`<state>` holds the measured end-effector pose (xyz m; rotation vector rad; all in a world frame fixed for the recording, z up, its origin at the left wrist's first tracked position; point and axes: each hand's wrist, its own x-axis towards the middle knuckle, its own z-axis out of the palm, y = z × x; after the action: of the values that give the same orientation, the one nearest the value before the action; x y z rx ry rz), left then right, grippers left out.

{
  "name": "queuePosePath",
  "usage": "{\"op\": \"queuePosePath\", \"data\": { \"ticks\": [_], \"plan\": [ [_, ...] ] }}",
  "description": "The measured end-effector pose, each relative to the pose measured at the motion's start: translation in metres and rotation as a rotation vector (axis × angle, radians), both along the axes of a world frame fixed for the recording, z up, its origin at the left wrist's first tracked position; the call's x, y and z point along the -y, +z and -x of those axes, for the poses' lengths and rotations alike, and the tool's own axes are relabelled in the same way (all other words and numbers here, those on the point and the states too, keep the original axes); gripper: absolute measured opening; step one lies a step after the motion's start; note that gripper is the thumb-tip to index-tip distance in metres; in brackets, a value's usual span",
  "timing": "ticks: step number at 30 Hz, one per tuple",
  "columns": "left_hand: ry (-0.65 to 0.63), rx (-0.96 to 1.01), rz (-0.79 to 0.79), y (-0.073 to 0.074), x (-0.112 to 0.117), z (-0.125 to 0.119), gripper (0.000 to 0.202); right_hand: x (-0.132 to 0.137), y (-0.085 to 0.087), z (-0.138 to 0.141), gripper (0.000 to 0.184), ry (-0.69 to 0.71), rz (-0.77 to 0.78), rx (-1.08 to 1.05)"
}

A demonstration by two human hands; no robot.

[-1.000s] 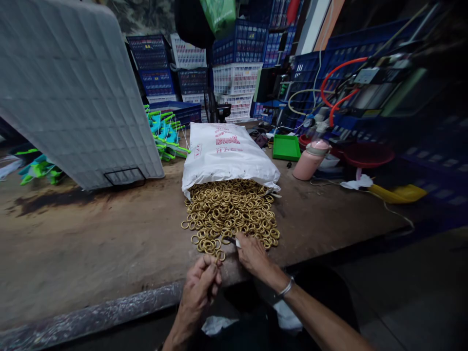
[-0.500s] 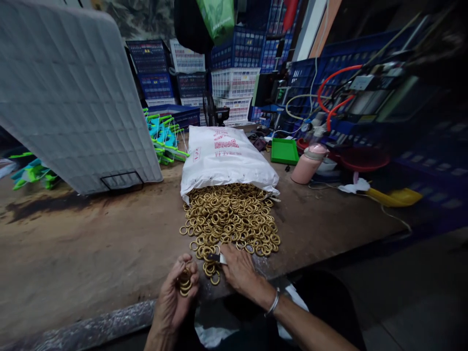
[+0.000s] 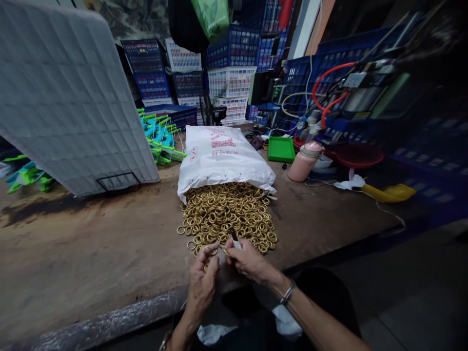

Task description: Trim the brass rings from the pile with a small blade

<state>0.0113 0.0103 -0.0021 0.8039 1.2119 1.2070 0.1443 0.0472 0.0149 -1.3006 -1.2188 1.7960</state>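
Note:
A heap of gold-coloured rings [image 3: 219, 209] spills from the mouth of a white printed sack [image 3: 226, 153] onto the table. My left hand [image 3: 202, 280] is closed at the near edge of the heap, fingers curled over gold rings that are mostly hidden in it. Beside it, my right hand [image 3: 250, 261] grips a small flat tool [image 3: 236, 238] with a dark end and a whitish part. A single gold ring [image 3: 225, 250] shows at the right fingertips, between the two hands. Whether both hands touch that ring I cannot tell.
A large pale padded panel [image 3: 80, 97] stands on the left, with green and blue frames [image 3: 161, 134] behind it. At the right are a green tray [image 3: 281, 149], a pink bottle [image 3: 305, 163] and a machine with red hoses [image 3: 360, 92]. Stacked crates [image 3: 232, 82] fill the back.
My left hand has moved right and turned, hiding most of its rings. My right hand has drawn back from the heap, and its tool now points up. The hands are closer together.

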Motion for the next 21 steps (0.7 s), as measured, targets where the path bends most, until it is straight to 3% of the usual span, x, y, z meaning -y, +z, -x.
{"op": "queuePosePath", "data": {
  "ticks": [4,8,13,16,21],
  "plan": [
    [-0.033,-0.15,-0.23,0.001,-0.004,-0.005,0.022,0.006,0.005,0.001,0.011,0.052,0.082,-0.117],
    [-0.008,-0.246,-0.29,0.003,-0.002,-0.003,0.011,0.005,0.002,0.002,0.014,0.073,0.125,-0.129],
    [0.056,-0.38,-0.341,-0.003,-0.002,0.003,0.006,0.003,-0.006,0.0,0.026,-0.04,-0.061,0.023],
    [0.025,-0.42,-0.353,-0.002,-0.002,0.002,0.007,0.002,-0.006,-0.001,0.031,-0.006,-0.223,0.133],
    [-0.117,-0.238,-0.2,0.003,-0.001,-0.003,0.021,0.002,0.0,0.003,0.024,-0.007,-0.315,0.269]
  ]
}}
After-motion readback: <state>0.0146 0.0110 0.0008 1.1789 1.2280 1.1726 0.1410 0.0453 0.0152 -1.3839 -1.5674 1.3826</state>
